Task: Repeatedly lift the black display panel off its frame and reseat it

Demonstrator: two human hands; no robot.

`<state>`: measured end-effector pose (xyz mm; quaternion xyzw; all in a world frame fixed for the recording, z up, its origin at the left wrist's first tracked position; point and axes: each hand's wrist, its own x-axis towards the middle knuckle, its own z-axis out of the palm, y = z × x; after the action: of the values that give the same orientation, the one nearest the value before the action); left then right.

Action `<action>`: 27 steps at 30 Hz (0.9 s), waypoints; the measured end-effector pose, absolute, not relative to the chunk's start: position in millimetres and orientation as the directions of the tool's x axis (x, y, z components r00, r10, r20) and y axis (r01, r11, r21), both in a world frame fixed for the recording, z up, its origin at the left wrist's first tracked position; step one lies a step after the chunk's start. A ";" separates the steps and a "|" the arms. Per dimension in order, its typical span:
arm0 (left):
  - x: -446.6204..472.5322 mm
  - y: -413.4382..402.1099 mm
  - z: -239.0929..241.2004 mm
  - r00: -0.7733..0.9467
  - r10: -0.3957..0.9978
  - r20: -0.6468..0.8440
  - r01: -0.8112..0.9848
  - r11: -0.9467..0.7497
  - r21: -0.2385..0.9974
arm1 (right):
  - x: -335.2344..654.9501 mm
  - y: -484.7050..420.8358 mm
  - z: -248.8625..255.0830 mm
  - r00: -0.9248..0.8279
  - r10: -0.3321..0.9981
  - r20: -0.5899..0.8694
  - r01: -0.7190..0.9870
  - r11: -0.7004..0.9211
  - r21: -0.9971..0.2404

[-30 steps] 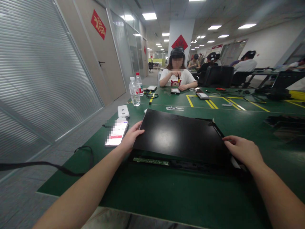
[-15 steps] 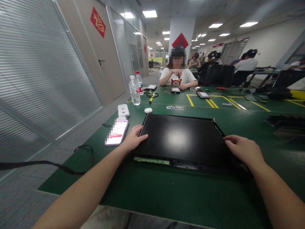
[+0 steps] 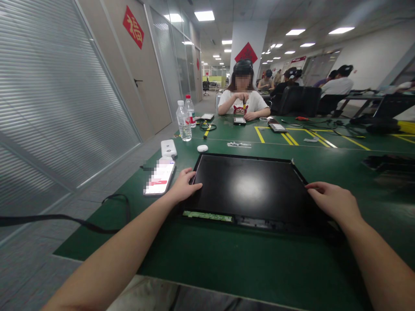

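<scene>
A black LCD screen panel [image 3: 246, 185] lies face up in its dark frame on the green table, its surface reflecting a bright patch of light. Along its near edge a strip of green circuit board [image 3: 207, 216] is exposed. My left hand [image 3: 185, 186] grips the left edge, thumb over the top and fingers along the outer side. At the right edge my right hand [image 3: 333, 199] is closed, fingertips pinching the rim; the undersides of its fingers are hidden.
Left of the panel lie a lit phone [image 3: 159, 177], a white power bank [image 3: 168, 148] and a small white case [image 3: 202, 148]. Two water bottles [image 3: 184, 122] stand behind. A co-worker [image 3: 244, 99] sits opposite with a tool over a small drive [image 3: 239, 121]. A black strap [image 3: 81, 223] crosses the left.
The small white case, phone and other things shift very slightly in view as the camera moves. Both hands stay on the panel's edges.
</scene>
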<state>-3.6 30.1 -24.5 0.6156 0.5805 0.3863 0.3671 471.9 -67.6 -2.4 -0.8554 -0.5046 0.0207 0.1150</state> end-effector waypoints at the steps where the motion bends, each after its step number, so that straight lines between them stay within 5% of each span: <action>1: -3.3 30.0 -24.5 0.025 0.998 0.051 0.430 -0.057 0.901 | 471.9 -67.7 -2.3 0.493 0.866 0.084 0.857 -0.467 -0.219; 11: -7.4 31.3 -29.6 0.035 0.998 0.055 0.375 -0.064 0.925 | 474.2 -67.8 -1.3 0.499 0.864 0.067 0.847 -0.469 -0.253; 27: -3.2 30.1 -27.7 0.110 0.994 0.012 0.631 -0.079 0.772 | 490.3 -58.9 -21.8 0.486 0.858 0.167 0.868 -0.450 -0.210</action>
<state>-3.2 30.1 -27.7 0.6755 0.6014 0.2884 0.3143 490.3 -58.9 -21.8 -0.8514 -0.5067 -0.0180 0.1342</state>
